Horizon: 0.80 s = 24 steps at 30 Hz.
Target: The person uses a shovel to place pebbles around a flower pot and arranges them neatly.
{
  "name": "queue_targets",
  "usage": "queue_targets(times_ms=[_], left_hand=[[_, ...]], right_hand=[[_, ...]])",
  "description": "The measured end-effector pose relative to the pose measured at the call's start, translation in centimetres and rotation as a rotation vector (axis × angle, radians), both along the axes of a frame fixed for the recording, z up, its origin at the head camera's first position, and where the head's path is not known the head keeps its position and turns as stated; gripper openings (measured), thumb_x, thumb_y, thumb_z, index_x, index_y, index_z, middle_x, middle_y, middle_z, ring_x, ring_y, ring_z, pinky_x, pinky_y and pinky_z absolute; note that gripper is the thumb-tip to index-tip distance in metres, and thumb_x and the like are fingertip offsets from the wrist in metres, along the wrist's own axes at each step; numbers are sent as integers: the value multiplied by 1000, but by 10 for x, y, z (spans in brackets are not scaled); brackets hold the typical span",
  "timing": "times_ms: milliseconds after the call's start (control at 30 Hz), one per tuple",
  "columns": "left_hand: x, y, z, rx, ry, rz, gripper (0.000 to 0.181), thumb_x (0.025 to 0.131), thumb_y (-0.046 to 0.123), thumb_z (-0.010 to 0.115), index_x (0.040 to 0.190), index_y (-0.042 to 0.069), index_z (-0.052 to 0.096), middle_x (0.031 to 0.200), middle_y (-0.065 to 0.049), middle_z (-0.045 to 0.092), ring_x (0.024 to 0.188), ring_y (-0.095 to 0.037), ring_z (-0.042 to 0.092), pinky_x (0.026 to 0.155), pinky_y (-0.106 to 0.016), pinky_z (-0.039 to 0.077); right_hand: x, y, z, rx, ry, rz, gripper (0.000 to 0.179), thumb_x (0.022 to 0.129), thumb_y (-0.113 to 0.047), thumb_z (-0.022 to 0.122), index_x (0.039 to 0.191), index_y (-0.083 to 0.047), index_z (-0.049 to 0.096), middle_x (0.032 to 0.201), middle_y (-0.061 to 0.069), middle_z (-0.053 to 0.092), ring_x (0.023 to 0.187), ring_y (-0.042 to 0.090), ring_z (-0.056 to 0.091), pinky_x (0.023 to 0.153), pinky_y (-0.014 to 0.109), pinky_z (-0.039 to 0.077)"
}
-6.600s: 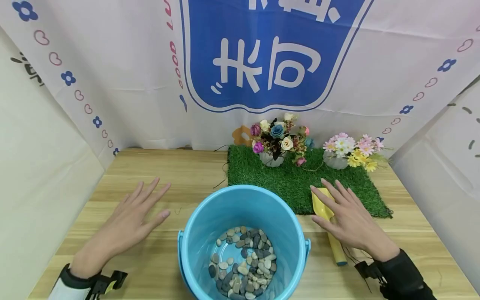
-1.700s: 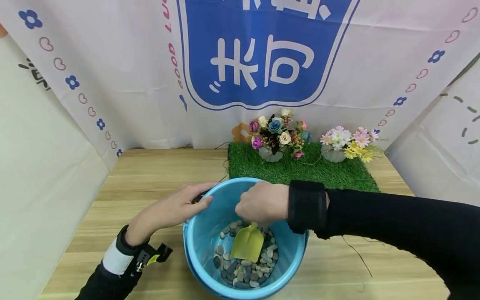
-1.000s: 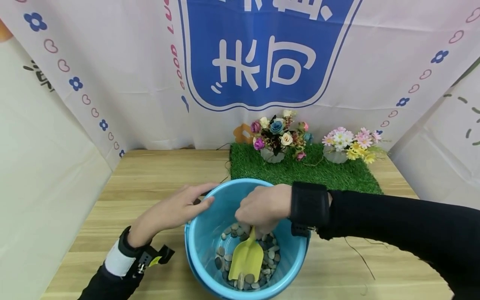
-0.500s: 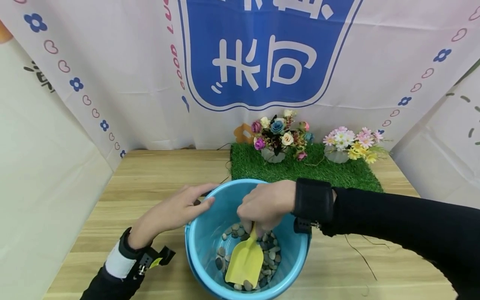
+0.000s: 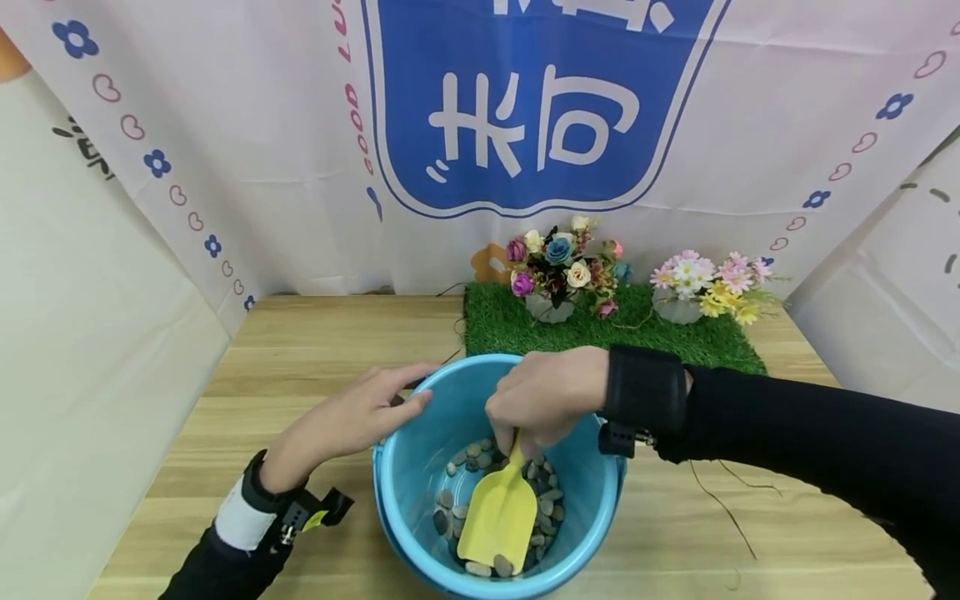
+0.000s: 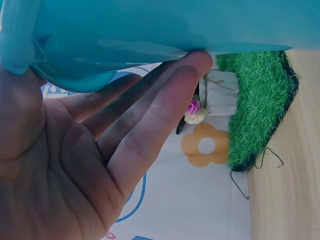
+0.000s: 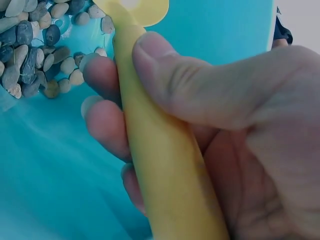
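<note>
Yellow shovel [image 5: 501, 517], blue bucket [image 5: 585, 492]: in the head view the shovel is down inside the bucket, its blade on the pebbles [image 5: 553, 495]. One pebble sits at the blade's front edge. The right hand [image 5: 551, 396] grips the shovel's handle. The left hand [image 5: 352, 417] is at the bucket's side, its thumb at the rim. The bucket stands on the wooden counter [image 5: 315, 350], in front of a green grass mat.

In the left wrist view, the left hand has its fingers long and nearly straight, with the tips seeming to touch the outside of the bucket.

In the right wrist view, the thumb presses along the handle and the other fingers curl round it from the far side. More pebbles lie near the blade.

This looks like the scooping step. The next move seems to call for pushing the blade under the pebbles and keeping it flat, while the left hand steadies the bucket.
</note>
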<state>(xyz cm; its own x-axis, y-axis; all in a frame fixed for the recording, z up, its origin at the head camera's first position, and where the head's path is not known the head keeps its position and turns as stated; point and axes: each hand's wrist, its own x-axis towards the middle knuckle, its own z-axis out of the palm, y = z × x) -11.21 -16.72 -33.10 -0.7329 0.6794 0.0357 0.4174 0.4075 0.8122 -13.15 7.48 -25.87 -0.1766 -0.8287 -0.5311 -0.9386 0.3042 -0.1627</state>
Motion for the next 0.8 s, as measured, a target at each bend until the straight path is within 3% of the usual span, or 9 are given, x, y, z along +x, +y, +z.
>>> queue_targets(times_ms=[533,800], left_hand=[[0,0,-1,1,-8,17,39,100,28,41,138,18,39,116,-4,60,85,-11,64,58,-30,56],[0,0,-1,-5,-9,23,40,100,28,42,139,18,39,116,-3,59,84,-10,64,59,-29,56]], right_hand=[[-5,12,16,-48,-28,20,15,90,-24,59,100,-29,70,86,-19,58,69,1,48,62,17,43],[-12,24,21,-114,-175,1,20,93,-20,57,75,-29,61,68,-15,48,58,6,37,54,19,35]])
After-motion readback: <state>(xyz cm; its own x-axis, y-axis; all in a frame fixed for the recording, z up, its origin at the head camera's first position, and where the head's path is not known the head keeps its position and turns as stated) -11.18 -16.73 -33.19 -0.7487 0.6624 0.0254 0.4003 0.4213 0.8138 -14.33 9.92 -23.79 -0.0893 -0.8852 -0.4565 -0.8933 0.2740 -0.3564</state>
